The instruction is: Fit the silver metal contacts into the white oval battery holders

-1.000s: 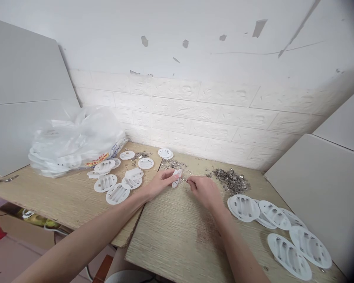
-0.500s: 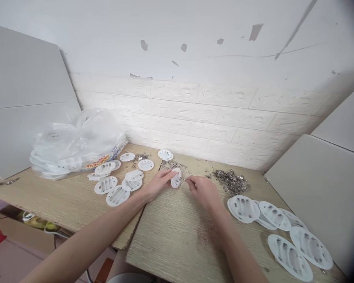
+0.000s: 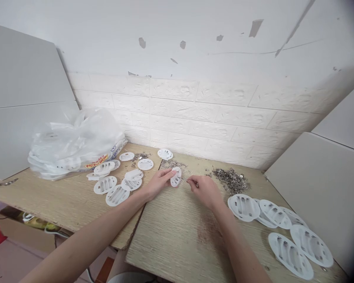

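**Apparently midway, plenty lying out**

The surface (image 3: 165,232) carries a bulging plastic bag (image 3: 82,137), slotted discs (image 3: 244,208) bearing metal pieces, and heaped loose metal bits (image 3: 230,180). The left hand (image 3: 160,183)'s grip pinches one white disc (image 3: 176,180), seemingly unfinished, above the surface; the right hand (image 3: 205,191)'s holds a thin metal item (image 3: 184,179) just beside it.

Bright diffuse light, soft shadows, dark blurred right edge

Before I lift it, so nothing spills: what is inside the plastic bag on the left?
White pieces show dimly through the plastic bag, seemingly like the discs beside it. Their number, and anything deeper inside, cannot be seen behind the crumpled plastic and printing.
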The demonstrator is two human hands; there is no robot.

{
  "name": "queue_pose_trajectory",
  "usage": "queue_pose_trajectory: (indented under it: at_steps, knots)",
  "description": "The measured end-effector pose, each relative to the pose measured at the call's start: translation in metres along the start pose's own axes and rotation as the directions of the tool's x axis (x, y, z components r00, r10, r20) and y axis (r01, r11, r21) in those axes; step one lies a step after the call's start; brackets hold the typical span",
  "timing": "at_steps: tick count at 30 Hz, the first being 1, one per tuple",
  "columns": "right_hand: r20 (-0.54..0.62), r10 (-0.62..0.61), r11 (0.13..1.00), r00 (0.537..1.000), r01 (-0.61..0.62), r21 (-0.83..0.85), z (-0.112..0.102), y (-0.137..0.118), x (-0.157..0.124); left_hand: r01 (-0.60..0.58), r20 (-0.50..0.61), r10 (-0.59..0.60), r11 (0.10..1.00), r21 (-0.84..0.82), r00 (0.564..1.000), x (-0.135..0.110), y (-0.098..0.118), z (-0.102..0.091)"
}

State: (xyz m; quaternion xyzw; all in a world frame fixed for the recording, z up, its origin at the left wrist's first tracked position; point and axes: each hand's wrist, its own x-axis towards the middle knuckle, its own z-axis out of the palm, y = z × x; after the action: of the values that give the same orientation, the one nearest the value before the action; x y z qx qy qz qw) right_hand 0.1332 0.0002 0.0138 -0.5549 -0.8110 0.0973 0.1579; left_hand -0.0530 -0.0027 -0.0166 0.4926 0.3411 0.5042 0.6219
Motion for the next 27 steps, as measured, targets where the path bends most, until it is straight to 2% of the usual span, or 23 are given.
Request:
queue_pose_trajectory:
  at_steps: [27]
  knots:
    - [0.009, -0.014, 0.998, 1.0, 0.013, 0.06, 0.0013, 0.0025, 0.0008, 0.002, 0.016, -0.003, 1.0, 0.009, 1.0, 0.0005, -0.0006, -0.0011]
